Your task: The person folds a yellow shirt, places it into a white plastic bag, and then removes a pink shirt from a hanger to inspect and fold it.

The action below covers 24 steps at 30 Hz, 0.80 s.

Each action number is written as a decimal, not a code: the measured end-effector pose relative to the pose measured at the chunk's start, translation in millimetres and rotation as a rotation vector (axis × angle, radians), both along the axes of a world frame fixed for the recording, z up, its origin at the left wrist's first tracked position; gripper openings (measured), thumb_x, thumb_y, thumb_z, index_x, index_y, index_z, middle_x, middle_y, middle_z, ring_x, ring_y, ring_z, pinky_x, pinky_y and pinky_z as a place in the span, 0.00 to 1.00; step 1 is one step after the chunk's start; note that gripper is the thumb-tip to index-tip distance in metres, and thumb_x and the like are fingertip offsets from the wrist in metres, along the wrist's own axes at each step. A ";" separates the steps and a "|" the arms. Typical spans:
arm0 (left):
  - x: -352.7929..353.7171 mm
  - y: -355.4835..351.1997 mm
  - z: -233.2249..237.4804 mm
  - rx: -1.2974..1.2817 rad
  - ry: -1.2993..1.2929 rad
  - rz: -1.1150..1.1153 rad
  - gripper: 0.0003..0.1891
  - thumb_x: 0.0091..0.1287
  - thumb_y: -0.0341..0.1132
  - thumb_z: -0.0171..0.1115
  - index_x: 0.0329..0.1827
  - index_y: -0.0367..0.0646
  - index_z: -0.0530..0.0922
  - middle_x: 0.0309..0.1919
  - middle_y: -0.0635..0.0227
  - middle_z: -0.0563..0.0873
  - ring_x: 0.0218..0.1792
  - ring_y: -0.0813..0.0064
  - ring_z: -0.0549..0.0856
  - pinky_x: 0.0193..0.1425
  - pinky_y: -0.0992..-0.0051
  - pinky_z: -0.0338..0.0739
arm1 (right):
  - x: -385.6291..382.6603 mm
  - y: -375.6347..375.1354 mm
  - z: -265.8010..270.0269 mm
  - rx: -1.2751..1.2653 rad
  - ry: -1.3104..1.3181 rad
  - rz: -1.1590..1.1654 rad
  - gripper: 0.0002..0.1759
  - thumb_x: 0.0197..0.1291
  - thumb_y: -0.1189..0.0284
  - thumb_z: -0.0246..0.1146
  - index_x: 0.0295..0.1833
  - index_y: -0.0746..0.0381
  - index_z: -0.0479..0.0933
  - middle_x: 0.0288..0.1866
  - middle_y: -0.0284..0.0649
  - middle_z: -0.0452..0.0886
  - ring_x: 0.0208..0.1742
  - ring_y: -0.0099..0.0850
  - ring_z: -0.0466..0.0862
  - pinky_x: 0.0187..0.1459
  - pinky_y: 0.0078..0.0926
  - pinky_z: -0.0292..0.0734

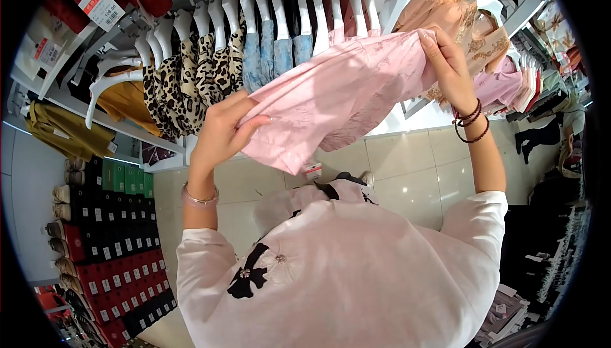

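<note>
A pink garment (344, 90) is stretched out between my two hands, in front of the clothes rack. My left hand (226, 125) grips its lower left edge, the thumb lying on top of the cloth. At the upper right, my right hand (445, 64) pinches the other end between thumb and fingers. A red and white tag (313, 170) shows below the garment's lower edge. Behind the cloth, leopard-print garments (184, 84) and blue patterned garments (273, 55) hang on white hangers.
Peach garments (439, 10) hang at the upper right. Stacked shoe boxes (121, 246) with shoes on them stand at the left. An olive garment (63, 128) hangs above the boxes. The tiled floor (407, 157) lies below the rack. Someone's dark-clad leg (538, 134) shows at far right.
</note>
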<state>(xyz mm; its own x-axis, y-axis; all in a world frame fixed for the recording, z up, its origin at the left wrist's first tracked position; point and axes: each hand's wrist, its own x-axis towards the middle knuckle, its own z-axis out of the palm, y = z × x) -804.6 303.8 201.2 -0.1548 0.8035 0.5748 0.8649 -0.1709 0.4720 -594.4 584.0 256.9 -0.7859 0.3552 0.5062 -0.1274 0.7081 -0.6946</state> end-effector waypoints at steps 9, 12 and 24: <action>-7.7 7.6 -21.7 0.212 -0.492 0.082 0.05 0.62 0.27 0.58 0.29 0.36 0.73 0.20 0.76 0.74 0.21 0.90 0.67 0.23 0.87 0.60 | -4.5 -3.6 -4.9 0.558 0.289 -0.163 0.04 0.62 0.77 0.54 0.40 0.67 0.70 0.27 0.40 0.69 0.24 0.30 0.71 0.28 0.20 0.67; -8.8 6.1 -19.9 0.221 -0.709 -0.162 0.09 0.54 0.24 0.66 0.35 0.38 0.74 0.25 0.72 0.80 0.26 0.91 0.74 0.29 0.90 0.66 | 1.5 4.0 -5.5 0.641 0.317 -0.128 0.05 0.58 0.79 0.57 0.41 0.67 0.71 0.28 0.40 0.72 0.23 0.29 0.73 0.26 0.19 0.68; -14.2 0.2 -30.0 -0.296 0.152 0.233 0.05 0.55 0.32 0.59 0.30 0.40 0.78 0.19 0.61 0.76 0.21 0.59 0.77 0.25 0.66 0.69 | 24.2 -29.6 23.6 0.976 0.249 0.070 0.21 0.42 0.85 0.61 0.47 0.64 0.76 0.23 0.35 0.66 0.19 0.27 0.68 0.18 0.24 0.64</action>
<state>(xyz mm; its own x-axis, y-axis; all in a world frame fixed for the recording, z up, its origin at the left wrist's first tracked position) -818.9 304.0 171.2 -0.2834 0.8913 0.3538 0.9282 0.1622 0.3349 -570.2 554.5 280.4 -0.6217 -0.3447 0.7034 -0.2525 0.9382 0.2366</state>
